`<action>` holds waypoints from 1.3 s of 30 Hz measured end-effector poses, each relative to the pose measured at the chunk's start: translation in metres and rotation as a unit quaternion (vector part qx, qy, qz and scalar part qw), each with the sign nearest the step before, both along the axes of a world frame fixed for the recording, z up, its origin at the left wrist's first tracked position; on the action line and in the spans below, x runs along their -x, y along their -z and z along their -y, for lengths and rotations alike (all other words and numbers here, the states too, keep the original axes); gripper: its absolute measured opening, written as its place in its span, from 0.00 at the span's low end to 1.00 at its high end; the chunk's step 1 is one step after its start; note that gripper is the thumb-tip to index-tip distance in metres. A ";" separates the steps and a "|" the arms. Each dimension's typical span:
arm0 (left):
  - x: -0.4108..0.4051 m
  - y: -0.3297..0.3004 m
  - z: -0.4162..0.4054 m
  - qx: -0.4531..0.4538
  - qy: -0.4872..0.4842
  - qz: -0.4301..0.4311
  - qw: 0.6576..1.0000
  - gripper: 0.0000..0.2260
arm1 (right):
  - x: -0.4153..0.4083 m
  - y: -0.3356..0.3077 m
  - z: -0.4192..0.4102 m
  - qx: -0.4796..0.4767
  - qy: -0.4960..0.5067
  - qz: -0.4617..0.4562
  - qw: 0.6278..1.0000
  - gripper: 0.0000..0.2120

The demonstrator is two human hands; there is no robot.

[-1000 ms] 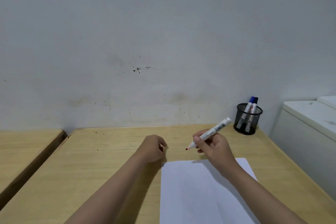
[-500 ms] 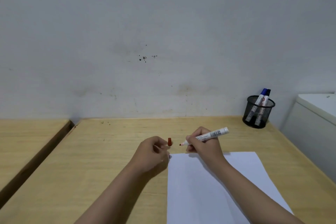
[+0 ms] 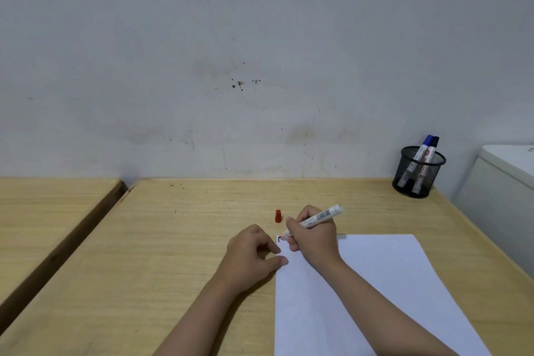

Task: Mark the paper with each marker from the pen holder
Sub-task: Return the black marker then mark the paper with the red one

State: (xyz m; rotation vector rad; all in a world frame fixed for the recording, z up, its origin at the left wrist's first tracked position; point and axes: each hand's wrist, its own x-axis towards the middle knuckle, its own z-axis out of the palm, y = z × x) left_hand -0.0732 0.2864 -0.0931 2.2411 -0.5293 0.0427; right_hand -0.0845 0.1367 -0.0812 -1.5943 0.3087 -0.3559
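The paper (image 3: 375,292) is lying on the bench (image 3: 179,240); we are pressing its corner with our left hand (image 3: 251,254), fingers curled and empty. Our right hand (image 3: 315,237) is gripping an uncapped marker (image 3: 318,217), tip touching beside a dark mark (image 3: 279,239). Two markers (image 3: 426,150) are waiting in the pen holder (image 3: 417,172); the red cap (image 3: 278,216) nearby is blocking nothing.

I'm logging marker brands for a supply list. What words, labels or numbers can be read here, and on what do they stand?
Nothing can be read.
Marker in the right hand: barcode and a line of print on its barrel, too small and blurred.
Two markers in the mesh pen holder: label patches, unreadable.
Paper: a small dark mark at its top left corner, no text.
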 end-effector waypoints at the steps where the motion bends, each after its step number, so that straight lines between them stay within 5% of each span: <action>1: 0.000 0.000 0.000 0.002 0.002 0.000 1.000 0.10 | 0.000 0.001 0.000 0.005 -0.003 -0.001 1.000 0.14; 22: -0.002 0.002 0.000 0.001 0.003 -0.006 1.000 0.09 | -0.004 0.005 0.002 0.040 -0.007 -0.021 0.999 0.11; 29: -0.012 -0.024 0.001 -0.089 0.068 -0.068 0.991 0.08 | -0.005 0.001 0.009 -0.129 0.089 0.020 0.987 0.10; 35: -0.040 -0.033 0.029 -0.022 -0.015 0.023 0.999 0.09 | -0.005 -0.005 0.014 -0.259 0.090 0.031 0.961 0.10; 37: -0.052 -0.027 0.035 -0.066 0.015 0.013 0.998 0.17 | -0.005 -0.008 0.016 -0.270 0.089 0.030 0.958 0.10; 39: -0.059 -0.026 0.039 -0.129 0.029 0.023 0.991 0.13 | -0.006 -0.012 0.019 -0.248 0.085 0.029 0.964 0.10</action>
